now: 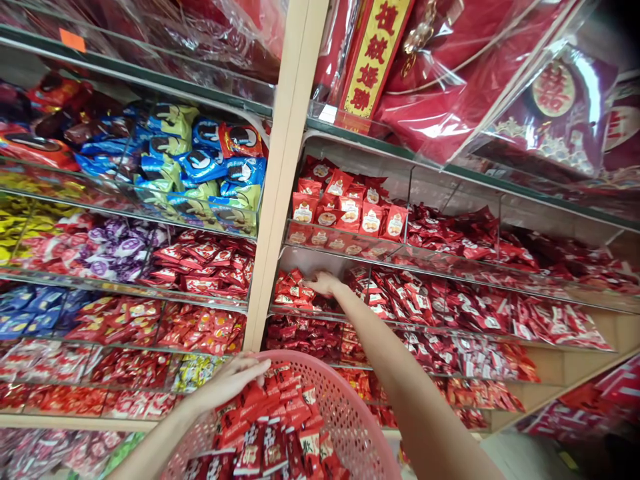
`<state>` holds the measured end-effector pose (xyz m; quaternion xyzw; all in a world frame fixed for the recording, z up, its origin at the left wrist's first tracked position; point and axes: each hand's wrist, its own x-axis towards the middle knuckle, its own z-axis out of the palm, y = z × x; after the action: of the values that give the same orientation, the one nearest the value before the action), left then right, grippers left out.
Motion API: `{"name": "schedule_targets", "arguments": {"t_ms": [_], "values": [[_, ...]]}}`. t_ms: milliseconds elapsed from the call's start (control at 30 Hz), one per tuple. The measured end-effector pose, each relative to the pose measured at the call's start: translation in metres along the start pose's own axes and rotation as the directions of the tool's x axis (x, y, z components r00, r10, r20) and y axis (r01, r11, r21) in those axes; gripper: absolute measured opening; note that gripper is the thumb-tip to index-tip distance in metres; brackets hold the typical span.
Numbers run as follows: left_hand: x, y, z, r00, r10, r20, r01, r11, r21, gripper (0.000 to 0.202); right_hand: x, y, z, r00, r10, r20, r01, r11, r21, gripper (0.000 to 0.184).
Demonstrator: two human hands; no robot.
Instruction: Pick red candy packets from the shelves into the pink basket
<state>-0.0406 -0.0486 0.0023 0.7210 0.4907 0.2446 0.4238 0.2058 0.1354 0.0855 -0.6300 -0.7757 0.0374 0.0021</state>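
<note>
At the lower centre, a pink perforated plastic basket (363, 407) holds a heap of small red and dark red wrapped packets (273, 433). The fingers of my left hand (239, 375) lie over its rim at the far left, gripping it. My right hand (324, 283) reaches into a shelf compartment just right of the wooden upright. Its fingers stretch left to the red snack packets (291, 290) there and seem to touch them. Part of that hand's underside is hidden, and no packet shows lifted clear of the pile.
A wooden upright (274, 180) divides the shelving. Clear-fronted compartments hold blue packets (200, 160), purple-wrapped sweets (120, 250) and red biscuit packets (350, 207). Above the right compartments runs a glass shelf edge (430, 163), bearing plastic-wrapped red goods (480, 87).
</note>
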Motion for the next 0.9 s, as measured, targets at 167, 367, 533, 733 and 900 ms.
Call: {"name": "schedule_targets", "arguments": {"t_ms": [167, 367, 533, 733, 900], "values": [[0.002, -0.003, 0.0, 1.0, -0.008, 0.002, 0.008, 1.0, -0.013, 0.049, -0.009, 0.006, -0.012, 0.992, 0.024, 0.121, -0.025, 1.0, 0.007, 0.063], [0.004, -0.003, -0.001, 1.0, 0.004, -0.002, -0.004, 1.0, -0.019, 0.05, -0.011, 0.013, -0.021, 0.986, 0.084, 0.144, -0.096, 0.992, 0.079, 0.065], [0.001, -0.001, -0.002, 1.0, -0.02, 0.006, 0.02, 1.0, -0.007, 0.05, 0.005, -0.01, -0.011, 0.998, -0.013, -0.062, 0.024, 0.984, 0.179, 0.05], [-0.003, -0.005, -0.004, 0.999, -0.033, -0.011, 0.033, 0.999, 0.001, 0.051, 0.022, -0.033, 0.014, 0.987, -0.078, -0.138, 0.112, 0.96, 0.257, 0.044], [-0.004, -0.012, -0.005, 1.0, -0.03, -0.002, 0.03, 0.999, -0.012, 0.05, 0.023, -0.019, 0.019, 0.984, -0.097, -0.148, 0.138, 0.943, 0.302, 0.024]]}}
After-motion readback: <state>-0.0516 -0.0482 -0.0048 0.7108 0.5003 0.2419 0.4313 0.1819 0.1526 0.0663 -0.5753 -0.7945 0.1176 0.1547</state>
